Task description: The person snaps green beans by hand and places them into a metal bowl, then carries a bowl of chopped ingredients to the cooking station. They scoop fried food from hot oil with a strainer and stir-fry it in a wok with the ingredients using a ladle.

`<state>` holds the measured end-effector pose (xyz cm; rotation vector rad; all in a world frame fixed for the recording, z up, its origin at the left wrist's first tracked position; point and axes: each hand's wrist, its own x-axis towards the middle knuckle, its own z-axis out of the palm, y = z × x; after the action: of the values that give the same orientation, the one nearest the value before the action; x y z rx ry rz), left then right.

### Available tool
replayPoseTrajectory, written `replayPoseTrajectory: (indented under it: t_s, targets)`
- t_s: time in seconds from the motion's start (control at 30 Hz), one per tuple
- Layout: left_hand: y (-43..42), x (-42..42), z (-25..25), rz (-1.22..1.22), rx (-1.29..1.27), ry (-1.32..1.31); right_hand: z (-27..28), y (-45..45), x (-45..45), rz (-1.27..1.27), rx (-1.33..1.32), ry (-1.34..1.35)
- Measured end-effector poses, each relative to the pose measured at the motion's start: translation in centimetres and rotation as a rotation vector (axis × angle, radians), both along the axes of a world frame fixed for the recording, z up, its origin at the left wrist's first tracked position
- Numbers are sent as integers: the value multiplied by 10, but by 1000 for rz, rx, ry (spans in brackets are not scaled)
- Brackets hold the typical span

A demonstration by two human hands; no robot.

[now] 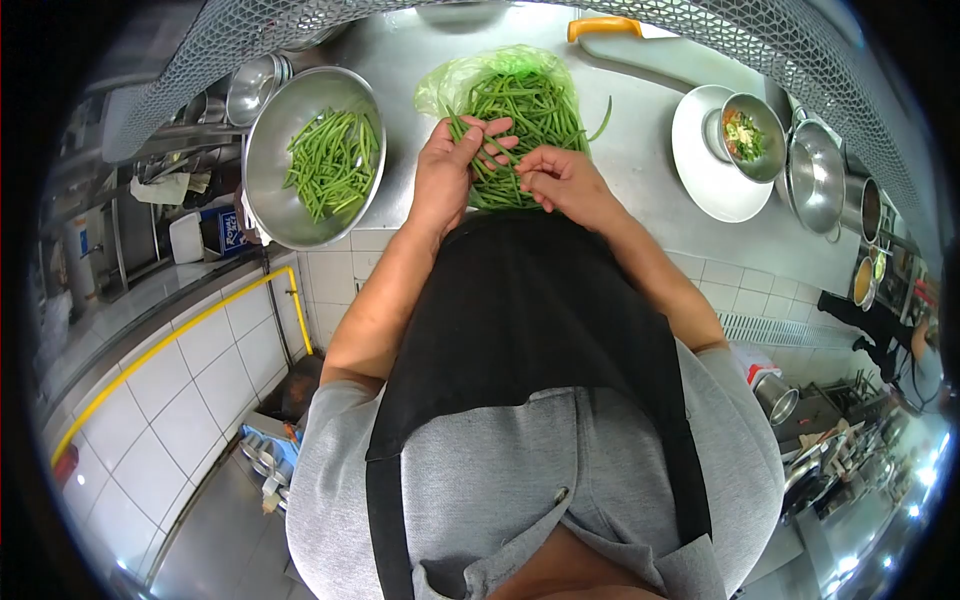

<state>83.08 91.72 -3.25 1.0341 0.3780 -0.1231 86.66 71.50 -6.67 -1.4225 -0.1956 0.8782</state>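
Green beans [535, 105] lie heaped in an opened pale green plastic bag [440, 88] on the steel counter, directly under both hands. Palm turned up, my left hand [447, 168] has its fingers curled around a few green beans over the left side of the heap. My right hand [570, 187] is closed in a pinch at the end of a bean that reaches across from the left hand. To the left stands a large steel bowl [262, 195] holding more green beans [332, 165].
A white plate [715, 190] with a small steel bowl [765, 150] of chopped food sits to the right. Behind lie a white cutting board [690, 65] and a knife with an orange handle [603, 28]. Steel strainers [815, 175] line the right edge. Another person [915, 365] stands far right.
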Motion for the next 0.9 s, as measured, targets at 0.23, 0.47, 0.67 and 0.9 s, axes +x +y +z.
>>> replayPoseTrajectory:
  t_s: [0.23,0.47,0.67,0.9]
  targets:
    - [-1,-2,-3,-71,92,-45,2,0,1,76,-23,-72]
    - [7,2,1,75,-69,-6,-8,-8,5,-46,114,154]
    - [-1,1,5,46,-118,-10,-2,5,1,0,64,95]
    - [-10,1,8,3,-99,10,-2,8,-1,49,87,69]
